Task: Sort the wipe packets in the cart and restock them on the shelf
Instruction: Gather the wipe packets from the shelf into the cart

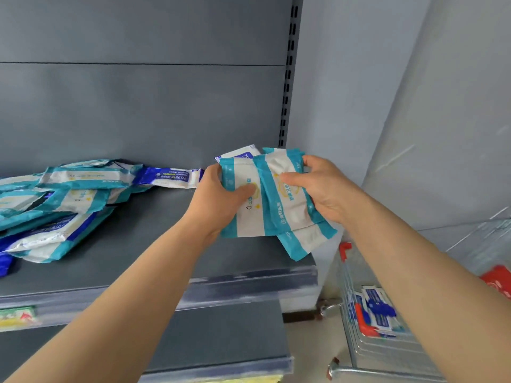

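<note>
Both hands hold a bundle of teal-and-white wipe packets [276, 208] just above the right end of the grey shelf [249, 269]. My left hand [221, 194] grips the bundle's left side, and my right hand [323, 189] grips its right side with the thumb on top. A blue-and-white packet [240, 153] shows behind the bundle. A loose pile of teal and blue wipe packets [63, 205] lies on the shelf's left part. Blue-and-white packets [378, 308] lie in the wire cart [387, 352] at the lower right.
The shelf's slotted upright [287, 78] rises just behind the held bundle, with a pale wall to its right. A lower shelf [221, 349] juts out below. A price label [16, 316] sits on the shelf's front strip at the left. A red item [497, 280] lies in the cart.
</note>
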Motion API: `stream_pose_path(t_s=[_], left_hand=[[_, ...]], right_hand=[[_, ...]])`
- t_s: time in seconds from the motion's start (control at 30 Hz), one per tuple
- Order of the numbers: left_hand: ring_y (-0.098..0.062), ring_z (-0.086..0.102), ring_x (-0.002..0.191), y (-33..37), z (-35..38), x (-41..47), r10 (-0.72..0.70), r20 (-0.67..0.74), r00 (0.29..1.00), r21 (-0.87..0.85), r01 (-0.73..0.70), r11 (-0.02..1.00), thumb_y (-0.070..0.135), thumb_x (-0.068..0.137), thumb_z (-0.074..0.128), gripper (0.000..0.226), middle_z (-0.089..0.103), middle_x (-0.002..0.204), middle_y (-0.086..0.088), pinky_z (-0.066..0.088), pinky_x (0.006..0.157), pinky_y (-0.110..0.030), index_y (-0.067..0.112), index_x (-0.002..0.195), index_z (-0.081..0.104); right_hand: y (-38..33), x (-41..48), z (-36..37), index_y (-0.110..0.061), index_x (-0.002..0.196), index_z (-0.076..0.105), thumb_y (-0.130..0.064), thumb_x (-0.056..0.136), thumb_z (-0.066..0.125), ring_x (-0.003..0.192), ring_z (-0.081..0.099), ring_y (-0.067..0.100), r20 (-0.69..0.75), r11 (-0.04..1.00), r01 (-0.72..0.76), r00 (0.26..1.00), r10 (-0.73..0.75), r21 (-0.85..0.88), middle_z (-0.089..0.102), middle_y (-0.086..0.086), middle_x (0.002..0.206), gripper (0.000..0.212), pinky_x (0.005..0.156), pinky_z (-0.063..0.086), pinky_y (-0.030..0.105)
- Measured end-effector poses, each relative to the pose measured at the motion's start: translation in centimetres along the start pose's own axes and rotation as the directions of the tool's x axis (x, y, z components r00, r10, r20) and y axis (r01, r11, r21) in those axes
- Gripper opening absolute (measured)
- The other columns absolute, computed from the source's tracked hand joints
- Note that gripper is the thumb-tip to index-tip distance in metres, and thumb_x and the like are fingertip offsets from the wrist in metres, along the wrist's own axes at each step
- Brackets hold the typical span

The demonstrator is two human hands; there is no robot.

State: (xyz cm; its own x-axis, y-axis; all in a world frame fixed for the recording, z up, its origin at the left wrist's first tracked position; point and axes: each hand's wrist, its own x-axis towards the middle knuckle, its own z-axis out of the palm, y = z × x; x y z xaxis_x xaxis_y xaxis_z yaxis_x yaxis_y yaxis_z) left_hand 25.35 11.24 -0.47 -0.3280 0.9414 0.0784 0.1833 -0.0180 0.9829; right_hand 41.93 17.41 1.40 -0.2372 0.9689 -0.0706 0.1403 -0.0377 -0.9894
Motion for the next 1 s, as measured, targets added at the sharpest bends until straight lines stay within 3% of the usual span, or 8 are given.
stream_pose_path(t_s=[0.1,0.23,0.43,0.6,0.83,1.0], left_hand=[[-0.009,0.069,0.086,1.8,4.5,-0.9,0.035,0.049,0.998,0.002,-0.035,0.999,0.023,0.084,0.071,0.038,0.066,0.102,0.011,0.058,0.072,-0.031,0.024,0.114,0.047],[-0.009,0.069,0.085,3.2,12.8,-2.2,0.069,0.123,0.990,-0.036,-0.065,0.997,0.020,0.084,0.071,0.034,0.065,0.098,0.013,0.057,0.074,-0.031,0.032,0.102,0.045],[-0.012,0.069,0.084,1.4,27.4,-3.8,-0.044,0.236,0.971,-0.070,0.062,0.996,0.020,0.085,0.071,0.042,0.065,0.099,0.008,0.058,0.074,-0.033,0.029,0.112,0.040],[-0.007,0.069,0.076,-3.0,37.0,-3.1,-0.196,0.314,0.929,-0.018,0.212,0.977,0.019,0.084,0.072,0.043,0.066,0.097,0.007,0.056,0.055,-0.020,0.021,0.119,0.048],[-0.015,0.070,0.084,-13.1,46.5,1.1,-0.348,0.346,0.871,0.105,0.333,0.937,0.021,0.081,0.075,0.035,0.067,0.098,0.007,0.059,0.075,-0.038,0.024,0.107,0.051],[-0.017,0.071,0.081,-21.7,51.7,4.6,-0.451,0.351,0.821,0.156,0.423,0.893,0.015,0.081,0.074,0.030,0.070,0.096,0.003,0.060,0.072,-0.037,0.026,0.102,0.056]], right_hand=[[-0.1,-1.5,-5.1,-0.012,0.107,0.060,-0.007,0.084,0.069,0.084,0.072,0.025,-0.055,1.000,0.026,0.998,-0.025,0.016,0.072,0.010,0.097,0.025,0.076,0.059,0.044],[1.4,-3.2,-13.7,-0.007,0.111,0.060,-0.004,0.084,0.068,0.086,0.071,0.029,-0.128,0.998,0.038,0.991,-0.032,0.047,0.072,0.014,0.099,0.028,0.077,0.058,0.046],[7.0,-3.9,-27.2,-0.015,0.100,0.059,-0.006,0.086,0.067,0.079,0.071,0.024,-0.169,0.998,-0.063,0.984,0.058,-0.019,0.071,0.007,0.090,0.019,0.075,0.058,0.043],[14.0,-2.0,-35.0,-0.015,0.110,0.056,-0.011,0.087,0.067,0.082,0.070,0.022,-0.195,0.979,-0.199,0.963,0.188,-0.038,0.070,0.007,0.096,0.026,0.074,0.059,0.041],[26.2,4.3,-40.6,-0.015,0.119,0.052,-0.014,0.087,0.067,0.089,0.069,0.025,-0.198,0.930,-0.368,0.911,0.362,0.006,0.068,0.011,0.106,0.035,0.082,0.057,0.046],[35.2,9.4,-42.4,-0.019,0.118,0.051,-0.018,0.088,0.066,0.086,0.070,0.025,-0.186,0.878,-0.478,0.862,0.472,0.012,0.068,0.008,0.103,0.033,0.075,0.059,0.043]])
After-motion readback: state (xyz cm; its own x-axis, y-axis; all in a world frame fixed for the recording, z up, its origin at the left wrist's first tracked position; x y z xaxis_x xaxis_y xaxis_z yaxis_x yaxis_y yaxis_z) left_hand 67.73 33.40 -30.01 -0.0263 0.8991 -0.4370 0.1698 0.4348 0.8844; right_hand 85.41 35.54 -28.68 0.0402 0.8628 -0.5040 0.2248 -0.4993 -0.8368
